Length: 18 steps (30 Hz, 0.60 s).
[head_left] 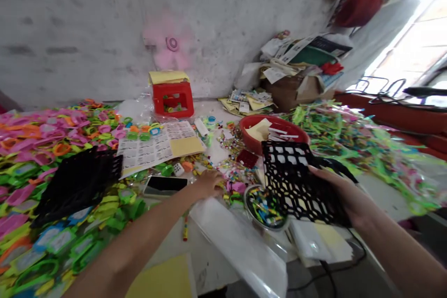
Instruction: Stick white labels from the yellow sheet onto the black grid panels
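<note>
I look down at a very full table (209, 272). My right hand (344, 195) is closed on the black grid (296, 181). The thumb is on top and the fingers are under its right edge. The grid is held up in the air, tipped a bit, over a little round bowl (265, 209) of bright bits.

My left hand (209, 182) rests on the small colored pieces (235, 187) in the middle of the table. Its fingers curl down. I cannot tell if it has pinched one or not.

I think the work is near its start. I can see right through the holes of the grid, so they look empty to me. A stack of more black grids (75, 184) lies well apart on the left, on top of the pink and green frames (35, 144). Lots of loose pieces lie all around.

A phone (165, 185) lies just beside my left hand. A paper sheet (157, 146) is behind it, and a red box (173, 98) stands by the wall. A red bowl (249, 137) sits behind the grid. A big green heap (349, 135) fills the right side.

A clear plastic bag (240, 242) lies between my two arms, close to the round bowl. The held grid hides part of that bowl, so I cannot see all of it.
</note>
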### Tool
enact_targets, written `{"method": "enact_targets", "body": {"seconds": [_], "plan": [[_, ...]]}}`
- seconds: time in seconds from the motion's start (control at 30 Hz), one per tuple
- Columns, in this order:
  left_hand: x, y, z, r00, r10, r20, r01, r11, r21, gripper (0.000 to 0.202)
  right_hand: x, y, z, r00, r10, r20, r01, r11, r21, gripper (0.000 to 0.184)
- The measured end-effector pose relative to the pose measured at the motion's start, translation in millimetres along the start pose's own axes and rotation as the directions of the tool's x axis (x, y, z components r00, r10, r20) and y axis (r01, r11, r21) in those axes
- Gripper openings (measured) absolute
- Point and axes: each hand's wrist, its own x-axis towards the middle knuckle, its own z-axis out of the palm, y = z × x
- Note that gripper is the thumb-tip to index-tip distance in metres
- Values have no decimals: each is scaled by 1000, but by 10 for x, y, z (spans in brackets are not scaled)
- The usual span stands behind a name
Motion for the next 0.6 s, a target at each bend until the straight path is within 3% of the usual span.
{"method": "enact_targets", "body": {"seconds": [0.1, 0.23, 0.6], "plan": [[80, -89, 33, 1000, 5, 30, -6, 999, 35, 36, -68, 163, -162, 998, 30, -48, -32, 999, -31, 40], [81, -288, -62, 998, -29, 57, 22, 992, 122, 29, -134, 264, -239, 990, 82, -112, -85, 996, -22, 47], [-46, -840, -287, 954, -297, -43, 293, 892, 344, 40, -374, 299, -107, 978, 140, -154, -131, 989, 71, 71]]}}
